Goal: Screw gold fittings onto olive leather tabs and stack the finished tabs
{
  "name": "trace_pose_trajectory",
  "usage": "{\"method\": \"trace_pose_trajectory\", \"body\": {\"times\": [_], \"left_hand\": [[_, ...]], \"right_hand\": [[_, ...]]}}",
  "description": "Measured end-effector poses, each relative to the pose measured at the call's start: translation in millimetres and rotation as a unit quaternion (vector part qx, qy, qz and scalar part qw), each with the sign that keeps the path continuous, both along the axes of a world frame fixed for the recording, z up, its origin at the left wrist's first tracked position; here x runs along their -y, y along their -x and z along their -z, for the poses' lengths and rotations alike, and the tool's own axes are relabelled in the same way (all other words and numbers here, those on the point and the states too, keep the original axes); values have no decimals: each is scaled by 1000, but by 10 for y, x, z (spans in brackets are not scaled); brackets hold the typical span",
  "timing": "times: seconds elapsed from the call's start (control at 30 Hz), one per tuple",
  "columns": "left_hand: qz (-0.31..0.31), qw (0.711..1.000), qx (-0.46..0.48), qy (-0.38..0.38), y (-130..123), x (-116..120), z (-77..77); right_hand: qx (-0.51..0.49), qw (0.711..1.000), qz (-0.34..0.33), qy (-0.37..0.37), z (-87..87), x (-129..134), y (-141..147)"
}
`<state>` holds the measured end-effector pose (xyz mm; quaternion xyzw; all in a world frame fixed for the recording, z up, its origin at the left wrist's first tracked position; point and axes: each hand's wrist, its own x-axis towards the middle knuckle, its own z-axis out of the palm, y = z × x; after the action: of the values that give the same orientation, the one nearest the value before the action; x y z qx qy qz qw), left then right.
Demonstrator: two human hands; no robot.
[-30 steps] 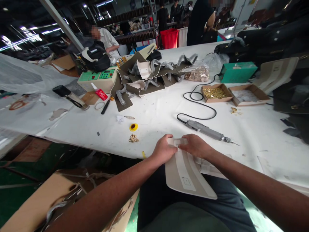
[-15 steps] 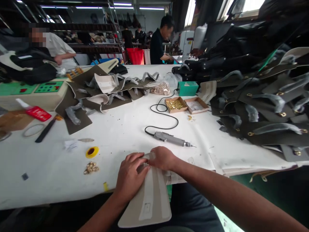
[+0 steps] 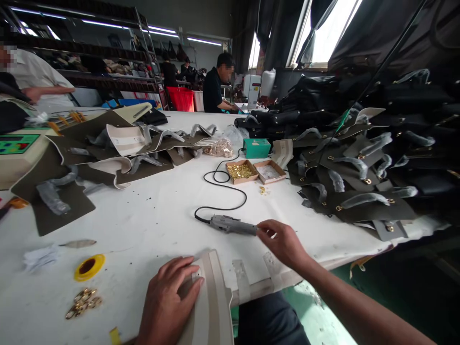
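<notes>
At the table's front edge, my left hand holds a beige striped bag panel, thumb and fingers on its upper face; the panel's lower end leaves the picture. My right hand has its fingers closed about the front end of a grey electric screwdriver, hiding its bit. The screwdriver lies on the white table, and a black cord runs back from it. To the left are a yellow tape roll and a small pile of gold rings and clasps.
Small boxes of gold hardware and clear pieces stand near a green box. Dark panels with wrapped handles lie stacked left and right. A co-worker stands beyond the table, another person far left.
My right hand has left the panel and reached forward and right to the screwdriver. My left hand stays on the panel. The view has turned to the right.
</notes>
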<state>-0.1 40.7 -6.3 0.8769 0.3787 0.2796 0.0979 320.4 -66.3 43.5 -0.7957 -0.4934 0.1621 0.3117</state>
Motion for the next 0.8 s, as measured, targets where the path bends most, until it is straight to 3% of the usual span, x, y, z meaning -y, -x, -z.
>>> {"method": "trace_pose_trajectory", "body": {"times": [0.13, 0.27, 0.47, 0.8], "left_hand": [[1, 1000, 4, -15, -4, -7, 13], [5, 1000, -1, -19, 13, -19, 50], [18, 999, -24, -27, 73, -46, 116], [19, 998, 8, -52, 41, -27, 86]], "right_hand": [[75, 989, 119, 48, 96, 182, -894], [112, 977, 149, 105, 207, 185, -1393], [121, 971, 128, 160, 293, 57, -1576], [56, 979, 79, 178, 248, -39, -1704]]}}
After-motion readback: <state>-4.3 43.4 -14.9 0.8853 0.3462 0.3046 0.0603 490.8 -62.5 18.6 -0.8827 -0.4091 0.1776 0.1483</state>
